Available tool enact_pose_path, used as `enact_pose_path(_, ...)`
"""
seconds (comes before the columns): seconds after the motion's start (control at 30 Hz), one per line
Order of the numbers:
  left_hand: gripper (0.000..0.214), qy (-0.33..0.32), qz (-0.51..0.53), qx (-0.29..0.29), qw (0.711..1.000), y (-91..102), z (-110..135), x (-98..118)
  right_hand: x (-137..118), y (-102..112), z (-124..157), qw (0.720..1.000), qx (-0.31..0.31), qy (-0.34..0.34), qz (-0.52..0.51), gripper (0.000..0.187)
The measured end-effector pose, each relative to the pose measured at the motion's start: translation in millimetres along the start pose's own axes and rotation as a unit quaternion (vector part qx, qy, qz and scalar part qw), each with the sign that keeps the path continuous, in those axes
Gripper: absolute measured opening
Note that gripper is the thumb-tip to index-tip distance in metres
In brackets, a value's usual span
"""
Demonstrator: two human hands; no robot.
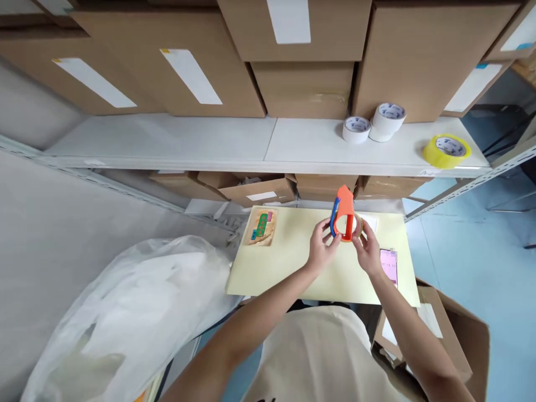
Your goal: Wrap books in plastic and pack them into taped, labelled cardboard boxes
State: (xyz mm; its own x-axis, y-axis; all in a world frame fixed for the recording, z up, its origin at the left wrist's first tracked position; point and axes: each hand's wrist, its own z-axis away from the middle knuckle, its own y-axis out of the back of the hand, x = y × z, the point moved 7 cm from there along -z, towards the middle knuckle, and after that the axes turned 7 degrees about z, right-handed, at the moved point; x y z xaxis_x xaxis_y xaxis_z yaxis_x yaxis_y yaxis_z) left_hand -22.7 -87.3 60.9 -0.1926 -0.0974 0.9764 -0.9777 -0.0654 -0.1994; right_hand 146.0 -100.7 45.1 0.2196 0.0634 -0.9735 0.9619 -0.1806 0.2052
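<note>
The orange and blue tape dispenser (345,202) is between the two hands, up over the pale yellow table (288,262), near its far edge. A small tan packet (256,239) lies at the table's far left corner, and a phone (388,263) lies by its right edge. Behind is a gray shelf (188,137) with big brown boxes (301,84). A yellow tape roll (440,153) sits near the shelf's right end. The left hand (321,247) grips the dispenser's blue side with bent fingers. The right hand (368,251) pinches a tan tape roll (359,224) at its other side.
</note>
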Motion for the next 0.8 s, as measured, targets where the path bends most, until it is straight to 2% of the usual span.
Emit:
enact_pose_path(0.1, 0.045, 0.111, 0.002, -0.016, 0.994, 4.7, 31.4, -57.9, 62.5, 1.9, 35.1, 0.997, 0.000, -0.075, 0.013, 0.062)
enact_pose_path(0.17, 0.044, 0.172, 0.000, -0.032, 0.985, 7.6, 45.8, -89.5, 95.5, 3.8, 52.7, 0.993, 0.002, -0.112, 0.031, 0.060)
enact_pose_path(0.33, 0.045, 0.272, -0.003, -0.050, 0.961, 13.9, 65.5, -143.8, 149.3, 9.3, 77.4, 0.983, 0.002, -0.162, 0.083, 0.052)
enact_pose_path(0.5, 0.050, 0.310, -0.002, -0.044, 0.950, 15.1, 72.6, -172.1, 179.1, 10.9, 85.9, 0.974, 0.001, -0.200, 0.104, 0.052)
enact_pose_path(0.8, 0.057, 0.337, -0.013, -0.048, 0.940, 6.8, 72.8, -192.9, 199.1, 14.6, 83.3, 0.967, 0.001, -0.219, 0.132, 0.054)
